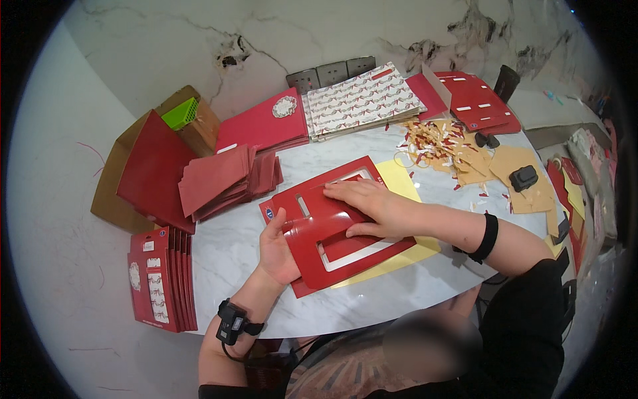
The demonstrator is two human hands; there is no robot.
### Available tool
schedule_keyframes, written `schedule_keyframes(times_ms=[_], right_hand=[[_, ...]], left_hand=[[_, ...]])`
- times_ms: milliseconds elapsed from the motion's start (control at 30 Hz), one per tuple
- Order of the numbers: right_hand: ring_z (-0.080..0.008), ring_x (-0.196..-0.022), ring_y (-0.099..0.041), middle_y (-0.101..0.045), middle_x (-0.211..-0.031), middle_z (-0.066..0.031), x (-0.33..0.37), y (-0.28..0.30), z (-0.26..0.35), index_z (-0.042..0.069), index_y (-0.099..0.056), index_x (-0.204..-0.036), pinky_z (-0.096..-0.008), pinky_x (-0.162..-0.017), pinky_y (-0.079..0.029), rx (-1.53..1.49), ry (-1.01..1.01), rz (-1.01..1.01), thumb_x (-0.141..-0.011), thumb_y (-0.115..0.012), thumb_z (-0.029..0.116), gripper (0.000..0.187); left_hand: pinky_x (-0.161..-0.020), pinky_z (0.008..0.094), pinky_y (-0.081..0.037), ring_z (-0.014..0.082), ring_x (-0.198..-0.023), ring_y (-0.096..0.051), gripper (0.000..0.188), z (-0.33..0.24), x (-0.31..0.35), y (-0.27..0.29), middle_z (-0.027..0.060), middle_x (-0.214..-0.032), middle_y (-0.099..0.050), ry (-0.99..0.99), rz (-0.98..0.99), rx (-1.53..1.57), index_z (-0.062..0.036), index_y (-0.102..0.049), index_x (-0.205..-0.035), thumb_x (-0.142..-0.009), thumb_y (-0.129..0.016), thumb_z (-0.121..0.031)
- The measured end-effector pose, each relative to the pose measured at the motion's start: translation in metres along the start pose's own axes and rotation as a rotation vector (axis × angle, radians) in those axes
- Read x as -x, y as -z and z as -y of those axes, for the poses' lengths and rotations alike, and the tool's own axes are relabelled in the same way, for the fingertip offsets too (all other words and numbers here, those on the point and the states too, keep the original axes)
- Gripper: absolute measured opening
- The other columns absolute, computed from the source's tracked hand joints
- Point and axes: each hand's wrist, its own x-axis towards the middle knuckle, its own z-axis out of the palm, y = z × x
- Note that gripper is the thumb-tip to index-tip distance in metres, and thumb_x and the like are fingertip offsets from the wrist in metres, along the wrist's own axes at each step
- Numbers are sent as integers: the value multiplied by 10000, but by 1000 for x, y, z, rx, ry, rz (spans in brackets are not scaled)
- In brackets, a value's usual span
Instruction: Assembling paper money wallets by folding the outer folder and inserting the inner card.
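A red cardboard folder point(359, 263) with cut-out windows lies at a slant on the marble table in front of me. Its upper sheet bows up slightly at the left. My left hand point(277, 251) is at that left edge, thumb up along the side and the fingers partly hidden beneath the raised sheet. Across the top, my right hand point(372, 205) lies flat, palm down, with its fingers stretched over the card. Under the folder, a yellow sheet point(415, 246) sticks out to the right.
To the left are small red envelopes point(219, 183), a cardboard box point(119, 159) and a row of finished-looking red packs point(163, 279). Patterned white sheets point(362, 100) and red cards point(478, 100) lie at the back. Paper scraps point(442, 143) and a black clip-like object point(524, 178) are on the right.
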Motion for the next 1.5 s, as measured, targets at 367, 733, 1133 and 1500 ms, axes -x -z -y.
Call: schedule_keyframes(times_ms=[367,733,1133,1500], right_hand=[[-330,-1263,-479,-543,-1312,-165,2,-6,-5,56,-545,-1332,-410,-1081,-368,86,-141,8,-794,-769,430,692],[-314,-1027,-523,-527,-1074,-148,5,-4,-7,8,-565,-1105,-407,-886,-450,308,-96,-32,-735,-770,541,681],[-311,-1013,-578,-576,-1066,-148,3,0,-11,15,-610,-1114,-405,-853,-462,376,-10,70,-762,-735,561,662],[-312,-1002,-605,-594,-1071,-148,7,1,-3,-20,-608,-1092,-406,-865,-483,369,-18,138,-756,-763,502,639]], left_hand=[[-1065,509,-420,328,-1242,-555,544,-3,-3,-1,167,-1356,-566,-48,-50,-102,-49,-475,-1381,-999,-488,-435],[-999,478,-477,273,-1141,-612,402,-13,-6,-3,145,-1257,-629,-5,-86,-101,-38,-526,-1312,-1018,-485,-311],[-976,410,-455,238,-1154,-593,579,-54,5,-42,122,-1242,-619,-687,-307,-1972,-12,-546,-1285,-797,-796,-196],[-928,411,-494,346,-1125,-577,556,-9,-25,-62,153,-1202,-596,-285,253,-2310,-21,-577,-1250,-731,-745,-127]])
